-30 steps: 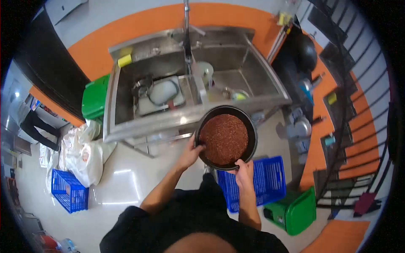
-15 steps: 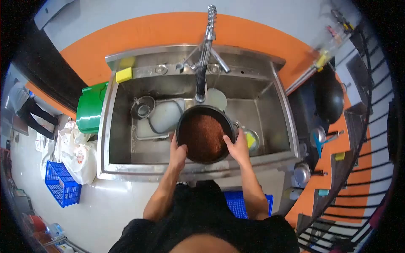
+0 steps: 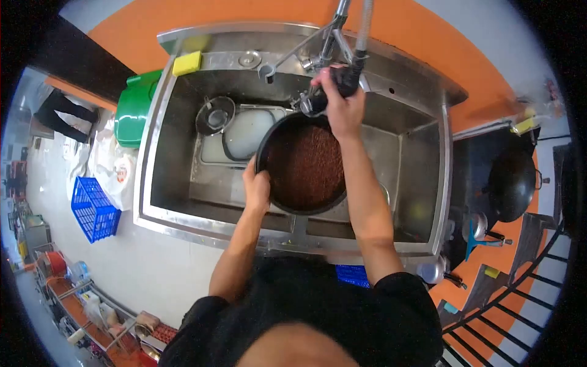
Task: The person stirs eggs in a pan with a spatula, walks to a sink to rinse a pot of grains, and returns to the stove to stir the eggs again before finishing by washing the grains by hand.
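A round black pot (image 3: 299, 211) with reddish-brown grains (image 3: 315, 165) inside is held over the steel sink (image 3: 405, 165). My left hand (image 3: 257, 191) grips the pot's left rim, thumb over the edge and fingers round the outside. Above the far edge of the pot, my right hand (image 3: 345, 101) is wrapped round the black spray head (image 3: 315, 103) of the tap, whose nozzle points down toward the rim. In the left part of the basin, a metal strainer (image 3: 216, 116) sits beside a rectangular tray (image 3: 211, 154) holding a pale, whitish item (image 3: 249, 131).
A yellow sponge (image 3: 187, 63) lies on the sink's back-left corner. Left of the sink are a green bin (image 3: 136, 113), white sacks (image 3: 122, 177) and a blue crate (image 3: 95, 211). A wok (image 3: 513, 183) and small pans are at right. Another person's legs (image 3: 64, 113) show far left.
My right hand has let go of the pot's right rim and taken hold of the spray head. My left hand still holds the pot. The head view has shifted.
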